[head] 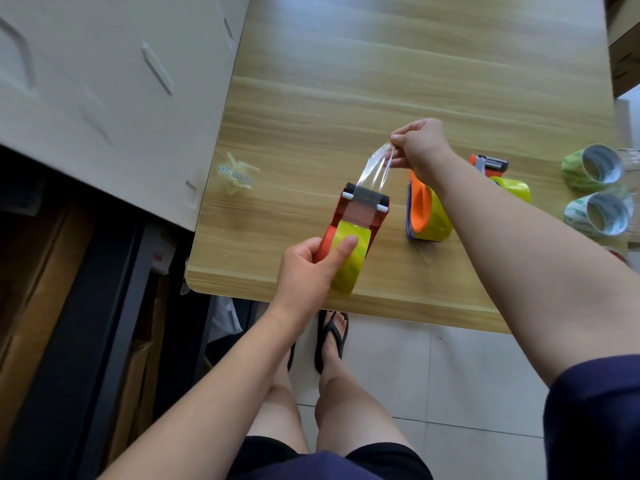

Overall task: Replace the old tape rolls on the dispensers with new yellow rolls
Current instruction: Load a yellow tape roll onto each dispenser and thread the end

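Left hand [311,268] grip clamps red dispenser [349,216], thumb braking yellow roll [349,258]; right hand [420,145] grip pinches tape end [375,168], drawing it over the roller

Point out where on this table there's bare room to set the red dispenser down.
The widest bare stretch of table is the far half, beyond the right hand. A smaller patch lies between the crumpled tape scrap and the red dispenser. The right side is crowded: orange dispenser, a second one, and spare rolls.
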`<state>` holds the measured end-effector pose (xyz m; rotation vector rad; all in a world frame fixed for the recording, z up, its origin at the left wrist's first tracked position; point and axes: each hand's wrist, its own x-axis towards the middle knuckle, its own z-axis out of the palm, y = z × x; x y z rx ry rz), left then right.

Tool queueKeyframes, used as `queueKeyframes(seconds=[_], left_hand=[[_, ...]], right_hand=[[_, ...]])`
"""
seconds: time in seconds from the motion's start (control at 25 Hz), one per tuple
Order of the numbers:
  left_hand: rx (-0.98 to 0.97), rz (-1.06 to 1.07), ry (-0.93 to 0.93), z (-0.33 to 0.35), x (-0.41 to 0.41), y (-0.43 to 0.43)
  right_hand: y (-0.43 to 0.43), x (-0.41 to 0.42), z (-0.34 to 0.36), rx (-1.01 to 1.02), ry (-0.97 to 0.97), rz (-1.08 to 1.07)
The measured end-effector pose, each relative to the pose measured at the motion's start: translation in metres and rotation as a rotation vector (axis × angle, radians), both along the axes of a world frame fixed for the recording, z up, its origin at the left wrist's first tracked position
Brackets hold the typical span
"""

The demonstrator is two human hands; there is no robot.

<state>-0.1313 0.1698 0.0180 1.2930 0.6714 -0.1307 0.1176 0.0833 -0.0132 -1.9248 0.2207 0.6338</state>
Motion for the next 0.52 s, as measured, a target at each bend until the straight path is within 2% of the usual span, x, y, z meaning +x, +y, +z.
queueKeyframes(seconds=[0.08, 0.24, 0.36, 0.52], left_hand=[[0.018, -0.028, -0.013, 0.002, -0.006, 0.001], [-0.140, -0.040, -0.113, -0.001, -0.024, 0.008], [-0.078, 0.043, -0.099, 0.005, -0.023, 0.013], [-0.114, 0.006, -0.169, 0.011, -0.031, 0.019]], right_hand=[[-0.001, 0.006, 0.002, 0.001, -0.004, -0.034], [0.000, 0.014, 0.008, 0.004, -0.013, -0.001], [0.010, 0.014, 0.009, 0.001, -0.017, 0.014], [0.017, 0.023, 0.013, 0.034, -0.014, -0.090]])
